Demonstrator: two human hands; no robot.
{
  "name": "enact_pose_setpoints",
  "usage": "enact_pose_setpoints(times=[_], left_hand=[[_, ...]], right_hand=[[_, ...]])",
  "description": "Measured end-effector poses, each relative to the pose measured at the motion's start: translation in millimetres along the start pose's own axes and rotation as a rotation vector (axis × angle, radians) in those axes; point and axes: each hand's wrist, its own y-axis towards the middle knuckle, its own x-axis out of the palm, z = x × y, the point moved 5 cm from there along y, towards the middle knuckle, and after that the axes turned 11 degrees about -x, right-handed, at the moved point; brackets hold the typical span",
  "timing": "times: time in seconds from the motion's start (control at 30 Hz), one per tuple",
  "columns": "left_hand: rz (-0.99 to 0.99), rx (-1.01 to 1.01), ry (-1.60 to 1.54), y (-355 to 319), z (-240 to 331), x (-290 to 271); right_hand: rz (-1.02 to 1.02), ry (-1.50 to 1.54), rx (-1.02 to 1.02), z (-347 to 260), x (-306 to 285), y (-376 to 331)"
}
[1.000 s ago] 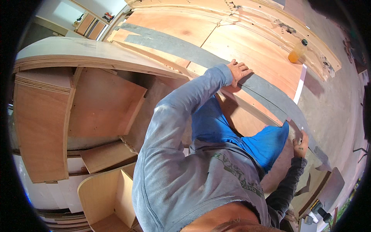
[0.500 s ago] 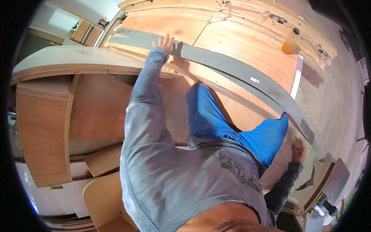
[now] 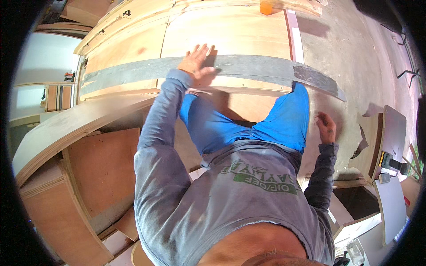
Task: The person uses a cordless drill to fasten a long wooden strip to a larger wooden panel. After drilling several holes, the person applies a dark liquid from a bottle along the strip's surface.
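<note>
A long grey strip [image 3: 253,66], thin like laminate sheet, lies across the pale plywood panel [image 3: 222,31] in front of me. Its right end sticks out past the panel's edge and carries a darker patch. My left hand [image 3: 194,64] rests flat on the strip with fingers spread, the fingertips reaching beyond its far edge onto the plywood. Down beside my right knee, my right hand [image 3: 327,127] hangs over the floor, fingers loosely bent, nothing visible in it.
An orange bottle [image 3: 266,7] stands at the panel's far side. A curved white-topped plywood piece [image 3: 53,137] is close on my left, above a brown cabinet panel [image 3: 106,164]. To the right are a yellow-and-black power tool [image 3: 392,163], a curved grey board [image 3: 395,137] and an open box [image 3: 357,201].
The view has turned, so the panel and strip lie more level in it. My left hand shows nearer the middle of the strip. My right hand still hangs by the knee.
</note>
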Motion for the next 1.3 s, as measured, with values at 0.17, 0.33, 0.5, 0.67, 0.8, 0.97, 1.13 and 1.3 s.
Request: enact_pose_setpoints(times=[0.17, 0.33, 0.5, 0.67, 0.8, 0.97, 1.13, 1.3], left_hand=[[0.058, 0.125, 0.151, -26.0, 89.3, 45.3], [0.093, -0.161, 0.116, -22.1, 28.3, 48.5], [0.098, -0.489, 0.255, -47.2, -57.6, 43.1], [0.147, -0.408, -0.016, -30.2, 27.2, 55.9], [0.294, -0.379, 0.038, -29.9, 83.0, 69.6], [0.329, -0.346, 0.011, -40.3, 102.4, 75.5], [0.474, -0.191, -0.117, -66.7, 107.6, 64.5], [0.526, -0.101, -0.31, -75.8, 76.6, 68.7]], right_hand=[[-0.089, 0.007, -0.05, -46.5, 46.4, -23.3], [0.003, 0.098, -0.087, -44.6, 50.2, -31.4], [-0.01, -0.094, -0.217, -68.2, 65.3, -15.0], [-0.047, -0.279, -0.129, -73.7, 68.8, -7.1], [-0.058, -0.328, -0.245, -78.4, 73.6, -8.0], [-0.018, -0.299, -0.325, -82.1, 77.0, -17.8], [-0.121, -0.313, -0.569, -149.4, 128.6, -6.8], [-0.233, -0.312, -0.865, -224.0, 209.7, 44.4]])
